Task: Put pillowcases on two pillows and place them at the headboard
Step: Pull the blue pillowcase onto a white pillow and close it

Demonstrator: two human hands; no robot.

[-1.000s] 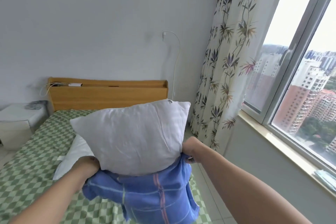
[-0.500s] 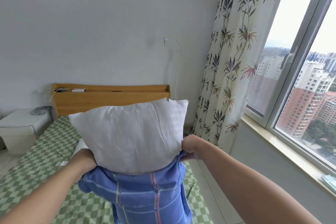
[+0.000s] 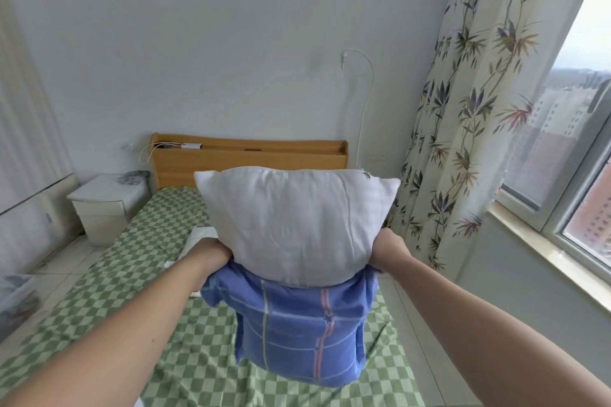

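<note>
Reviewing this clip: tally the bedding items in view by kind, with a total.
Pillows: 2, one held up, one lying on the bed behind it
Pillowcases: 1, blue plaid, gripped by left hand and right hand
Sheets: 1, green checked
Total: 4

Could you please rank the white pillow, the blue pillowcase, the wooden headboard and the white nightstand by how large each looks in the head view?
1. white pillow
2. blue pillowcase, near the camera like the pillow
3. wooden headboard, partly hidden and farther off, so its rank is unsure
4. white nightstand
</note>
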